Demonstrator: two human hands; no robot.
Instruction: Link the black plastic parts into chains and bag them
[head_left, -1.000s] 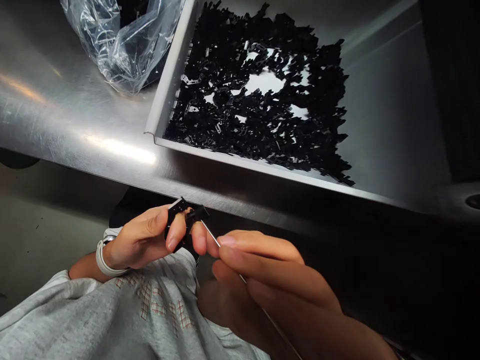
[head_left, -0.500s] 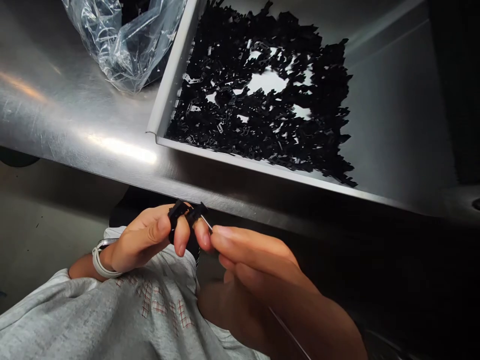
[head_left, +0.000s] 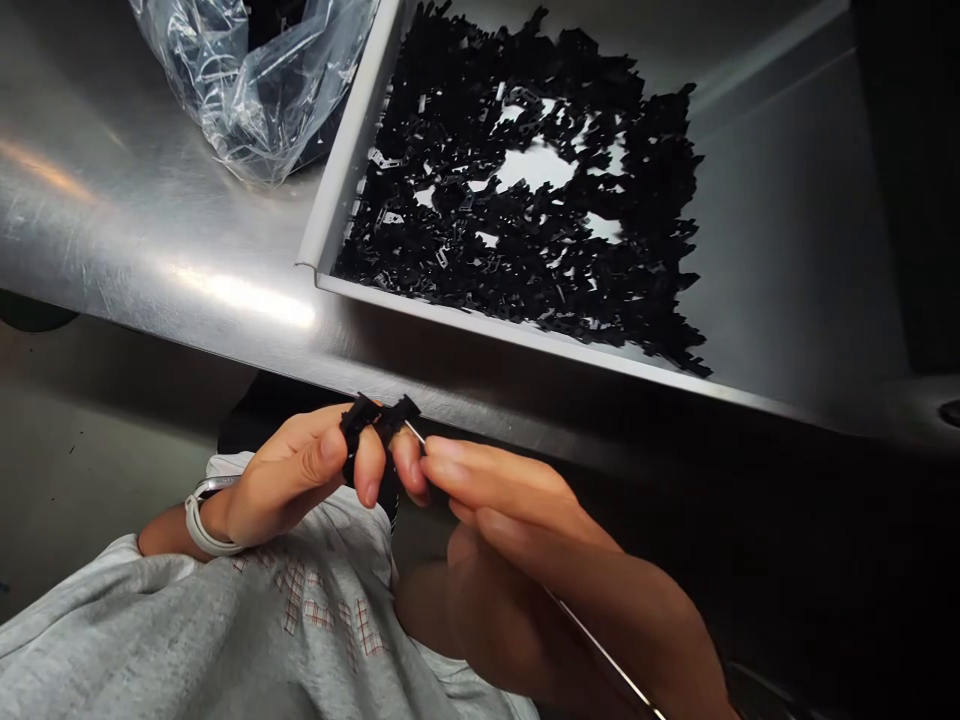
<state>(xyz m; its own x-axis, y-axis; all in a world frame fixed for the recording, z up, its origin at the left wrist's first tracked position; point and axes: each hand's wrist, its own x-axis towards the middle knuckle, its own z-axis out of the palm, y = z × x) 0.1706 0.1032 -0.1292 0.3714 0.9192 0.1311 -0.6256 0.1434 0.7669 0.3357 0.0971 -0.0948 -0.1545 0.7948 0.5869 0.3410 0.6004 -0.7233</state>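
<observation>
Black parts (head_left: 359, 416) are sitting in the left hand (head_left: 289, 465), which is pinching them near the edge of the surface (head_left: 90, 225); the right hand (head_left: 544, 510) is pinching a thin rod (head_left: 415, 432), its fingers now being closer to these parts than before, probably giving finer control
</observation>
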